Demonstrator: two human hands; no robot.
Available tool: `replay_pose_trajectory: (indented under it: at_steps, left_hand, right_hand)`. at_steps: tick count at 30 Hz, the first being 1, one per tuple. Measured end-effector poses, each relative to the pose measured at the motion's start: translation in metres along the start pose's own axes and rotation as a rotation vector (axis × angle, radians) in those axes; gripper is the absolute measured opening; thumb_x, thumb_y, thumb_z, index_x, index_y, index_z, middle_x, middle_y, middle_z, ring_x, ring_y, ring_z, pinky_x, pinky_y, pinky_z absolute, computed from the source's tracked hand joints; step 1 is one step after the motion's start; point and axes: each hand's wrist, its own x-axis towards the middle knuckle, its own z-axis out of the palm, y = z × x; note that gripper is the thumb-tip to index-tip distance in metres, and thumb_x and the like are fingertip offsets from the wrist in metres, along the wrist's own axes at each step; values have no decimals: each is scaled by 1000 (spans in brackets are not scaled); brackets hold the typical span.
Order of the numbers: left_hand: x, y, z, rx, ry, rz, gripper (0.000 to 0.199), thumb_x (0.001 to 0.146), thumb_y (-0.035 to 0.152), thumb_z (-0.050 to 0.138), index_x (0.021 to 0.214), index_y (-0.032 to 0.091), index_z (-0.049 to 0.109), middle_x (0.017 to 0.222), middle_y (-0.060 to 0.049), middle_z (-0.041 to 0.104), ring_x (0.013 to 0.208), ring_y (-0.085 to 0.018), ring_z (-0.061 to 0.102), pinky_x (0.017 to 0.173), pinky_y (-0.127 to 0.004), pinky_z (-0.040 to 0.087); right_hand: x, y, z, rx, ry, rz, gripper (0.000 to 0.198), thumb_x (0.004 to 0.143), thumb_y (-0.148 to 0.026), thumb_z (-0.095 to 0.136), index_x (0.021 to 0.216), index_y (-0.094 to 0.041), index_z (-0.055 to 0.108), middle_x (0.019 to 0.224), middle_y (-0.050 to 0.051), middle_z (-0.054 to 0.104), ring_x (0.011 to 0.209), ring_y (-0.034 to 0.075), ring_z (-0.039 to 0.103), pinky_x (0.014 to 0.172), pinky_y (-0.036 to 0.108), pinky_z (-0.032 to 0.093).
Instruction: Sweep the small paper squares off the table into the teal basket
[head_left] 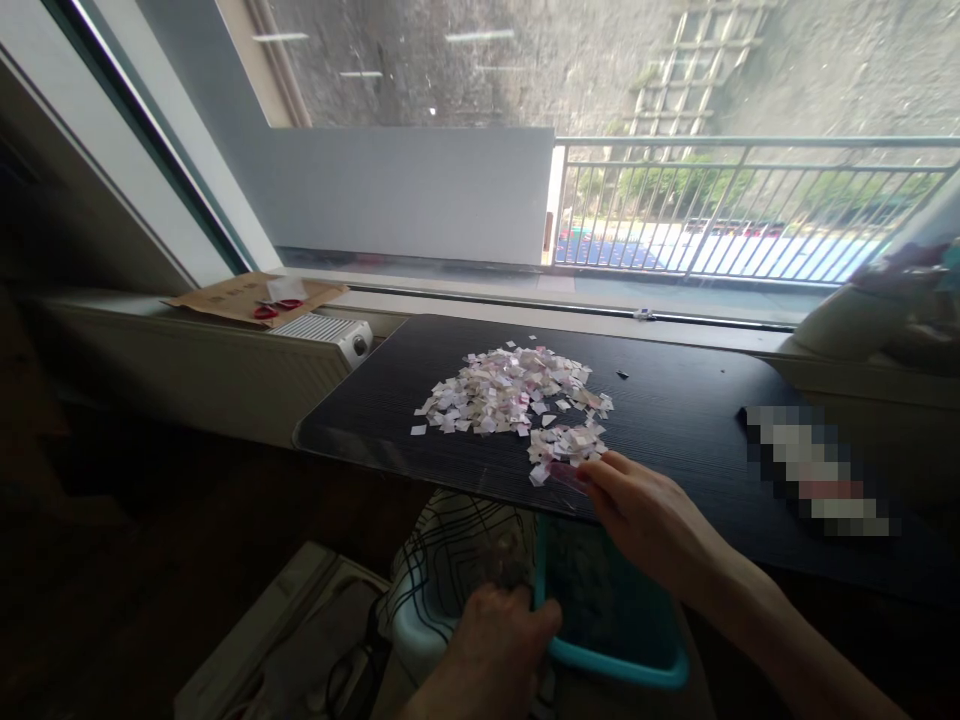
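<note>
On the dark table (660, 420) lies a heap of small white and pinkish paper pieces (499, 390), with a smaller cluster (568, 442) by its near right side. My right hand (652, 505) is at the table's front edge, fingers closed on a clear pinkish plastic piece (564, 474) that touches the cluster. Its exact shape is hard to make out. Below the table edge, my left hand (499, 635) is closed on the left rim of a teal plastic bin (637, 668). Something see-through and blurred shows just beyond its knuckles. The bin's inside is dark, with some pale bits.
Red-handled scissors (279, 308) rest on a brown paper envelope (247, 300) atop the radiator (330, 340) at left. A pixelated object (817, 475) lies on the table's right side. Checked cloth (442, 545) hangs left of the bin. A window stands behind the table.
</note>
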Motion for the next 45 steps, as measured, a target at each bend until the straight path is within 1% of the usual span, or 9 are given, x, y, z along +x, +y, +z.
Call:
replay_pose_trajectory:
  at_steps: [7,12,19,22,25,29,37,41,45]
  left_hand:
    - [-2,0,-1,-19,-19,6,24,76,11,53,97,22,55,93,-5,63,83,-27,61,73,-38,47]
    - [-2,1,-5,-29,-39,-23,27,72,11,56,96,22,55,93,-5,63,85,-26,60,74,-36,46]
    - [-1,-1,-3,-38,-5,2,25,73,9,53,94,22,54,89,-5,63,81,-26,61,73,-37,46]
    - [0,-3,-1,-50,7,34,24,73,9,53,93,22,54,88,-5,63,80,-26,61,72,-36,46]
    - [0,-3,0,-41,1,28,29,69,8,55,94,21,54,89,-5,63,81,-26,61,72,-37,46]
    - [-2,-3,1,-31,11,14,31,69,7,53,96,22,54,90,-5,62,82,-27,60,72,-37,46]
    - [-1,-5,0,-66,-7,30,25,72,11,54,94,22,54,88,-5,63,79,-26,60,70,-36,46]
    - [-2,-6,-1,-74,-11,23,23,74,12,54,95,22,53,89,-5,62,82,-26,60,71,-35,45]
    - [-2,-6,0,-65,-6,32,23,74,10,53,93,22,53,89,-5,63,81,-26,60,71,-35,45]
  right_hand:
    - [5,-6,1,17,4,1,23,91,-19,38,94,-20,61,87,3,60,73,14,56,65,25,39]
    - [8,-6,2,3,22,40,26,91,-17,37,103,-19,60,92,5,60,78,16,58,69,27,41]
    - [-5,-2,-10,-4,-50,17,24,90,-18,38,95,-20,61,84,3,59,70,14,55,63,25,40]
    - [-5,-1,-13,-24,-35,22,25,91,-19,38,97,-20,62,84,3,59,69,14,55,62,25,39]
    - [-1,-5,-11,-26,-7,2,26,90,-16,38,101,-20,61,87,4,59,74,15,56,65,25,40]
    - [2,-13,-6,12,-48,-38,25,90,-15,39,99,-20,62,87,4,59,75,15,56,67,25,40]
    - [13,-7,-2,13,-11,-9,27,91,-17,38,104,-20,62,91,5,61,77,15,58,67,25,40]
    - [13,-4,0,-27,15,59,27,90,-17,37,103,-19,61,93,6,61,77,16,59,67,26,41]
    - [10,-5,-2,31,6,26,26,90,-18,38,103,-20,61,93,5,61,76,15,58,68,25,41]
